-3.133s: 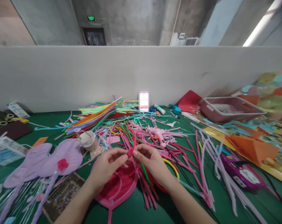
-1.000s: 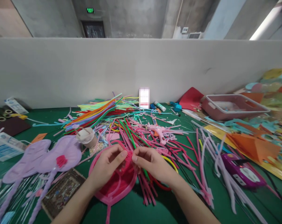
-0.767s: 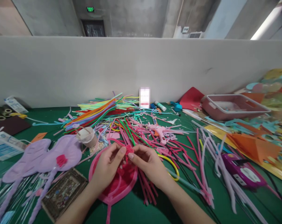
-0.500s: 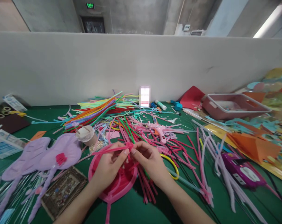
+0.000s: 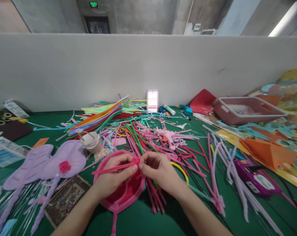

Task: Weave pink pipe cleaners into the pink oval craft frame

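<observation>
Pinched between thumb and fingers of my left hand (image 5: pixel 117 173) is a pink pipe cleaner (image 5: pixel 109 169), its free end sticking out to the left. My right hand (image 5: pixel 158 170) grips the bunched, coiled end of the same pipe cleaner, fingertips nearly touching those of the left. Beneath both hands lies a round pink fan-like piece (image 5: pixel 114 208) with a thick fuzzy rim and a stem toward me. My left hand and the coil hide part of it. Several loose pink pipe cleaners (image 5: pixel 155 196) stretch out beside it.
Left are lilac fuzzy shapes (image 5: pixel 74 155), a bead tray (image 5: pixel 68 198) and a paper cup (image 5: pixel 90 142). Farther back lie a coloured pipe cleaner pile (image 5: pixel 101 118) and a pink glue gun (image 5: pixel 169 139). At right sit a purple device (image 5: pixel 258 180) and a pink bin (image 5: pixel 249 114).
The pink pipe cleaner's free end has swung lower on the left. Both hands have shifted slightly downward, still pinching the coil.
</observation>
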Action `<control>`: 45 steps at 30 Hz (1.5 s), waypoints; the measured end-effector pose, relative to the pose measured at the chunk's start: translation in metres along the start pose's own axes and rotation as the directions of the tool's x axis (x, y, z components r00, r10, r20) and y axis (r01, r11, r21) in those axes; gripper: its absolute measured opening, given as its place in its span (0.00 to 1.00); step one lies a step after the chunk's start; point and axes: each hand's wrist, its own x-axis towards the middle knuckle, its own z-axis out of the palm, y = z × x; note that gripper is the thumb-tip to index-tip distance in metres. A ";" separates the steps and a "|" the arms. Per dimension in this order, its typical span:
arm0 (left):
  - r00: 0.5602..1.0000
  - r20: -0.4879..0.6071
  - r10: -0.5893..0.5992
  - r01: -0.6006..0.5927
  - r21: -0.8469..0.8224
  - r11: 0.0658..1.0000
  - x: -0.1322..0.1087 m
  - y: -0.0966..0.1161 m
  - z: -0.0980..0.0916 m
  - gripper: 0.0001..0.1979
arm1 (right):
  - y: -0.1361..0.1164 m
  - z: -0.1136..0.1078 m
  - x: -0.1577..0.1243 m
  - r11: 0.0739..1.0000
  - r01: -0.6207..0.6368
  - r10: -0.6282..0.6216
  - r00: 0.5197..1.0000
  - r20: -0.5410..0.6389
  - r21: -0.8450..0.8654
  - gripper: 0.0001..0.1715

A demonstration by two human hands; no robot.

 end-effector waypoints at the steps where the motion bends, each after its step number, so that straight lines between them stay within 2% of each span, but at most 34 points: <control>1: 1.000 0.030 -0.009 0.009 -0.005 1.000 0.000 0.001 -0.002 0.10 | -0.001 -0.001 0.000 1.000 -0.019 0.019 1.000 0.018 0.003 0.03; 5: 0.993 0.113 -0.020 0.022 -0.009 1.000 0.000 0.005 -0.008 0.10 | -0.004 -0.002 -0.002 0.996 -0.085 0.085 0.994 0.064 -0.001 0.04; 12: 0.969 0.247 -0.021 -0.008 0.115 0.993 -0.001 0.009 -0.019 0.11 | -0.001 0.000 -0.003 0.986 -0.159 0.150 0.978 0.147 0.049 0.02; 15: 0.985 0.173 -0.007 -0.018 0.143 0.990 0.000 0.008 -0.019 0.11 | 0.000 0.001 -0.003 0.990 -0.130 0.122 0.986 0.117 0.061 0.05; 18: 0.994 0.104 0.035 -0.048 0.128 0.991 0.001 0.004 -0.015 0.12 | -0.001 0.001 -0.002 0.996 0.018 -0.017 1.000 0.013 -0.086 0.04; 21: 0.999 0.034 -0.017 0.014 0.083 0.996 0.002 0.001 -0.008 0.14 | -0.002 0.001 -0.002 0.972 0.101 -0.106 0.994 -0.015 -0.213 0.01; 24: 0.998 -0.058 -0.040 0.044 0.070 0.997 0.003 -0.003 -0.003 0.15 | 0.000 0.001 -0.001 0.968 0.111 -0.115 0.993 -0.007 -0.224 0.05; 27: 0.996 -0.075 -0.049 0.049 0.004 0.999 0.003 -0.007 -0.001 0.16 | 0.004 0.002 -0.001 0.970 0.119 -0.126 0.992 -0.018 -0.214 0.10; 30: 0.996 -0.076 -0.056 0.057 0.011 0.998 0.004 -0.009 -0.001 0.18 | 0.005 0.003 -0.001 0.974 0.147 -0.150 0.989 -0.008 -0.172 0.11; 33: 0.995 -0.101 0.001 0.008 0.084 0.996 0.003 -0.008 0.001 0.17 | 0.004 0.003 -0.001 0.984 0.141 -0.142 0.990 -0.006 -0.109 0.13; 36: 0.983 -0.122 0.140 -0.107 0.242 0.964 0.001 -0.003 0.003 0.14 | 0.000 0.002 -0.002 0.995 0.091 -0.091 0.996 -0.001 -0.041 0.17; 38: 0.963 -0.085 0.255 -0.209 0.359 0.910 -0.001 0.000 0.002 0.12 | -0.003 0.002 -0.004 0.998 0.066 -0.066 0.997 0.028 -0.006 0.18; 40: 0.941 -0.004 0.337 -0.303 0.429 0.851 -0.002 0.002 0.000 0.11 | -0.006 0.000 -0.006 0.999 0.052 -0.052 0.997 0.059 0.000 0.18; 43: 0.925 0.083 0.371 -0.368 0.442 0.818 -0.002 0.004 -0.004 0.09 | -0.009 -0.003 -0.008 0.999 0.032 -0.029 0.994 0.106 -0.024 0.17; 45: 0.930 0.058 0.362 -0.353 0.407 0.842 -0.002 0.003 -0.005 0.08 | -0.011 -0.006 -0.008 0.998 0.042 -0.036 0.993 0.116 -0.054 0.15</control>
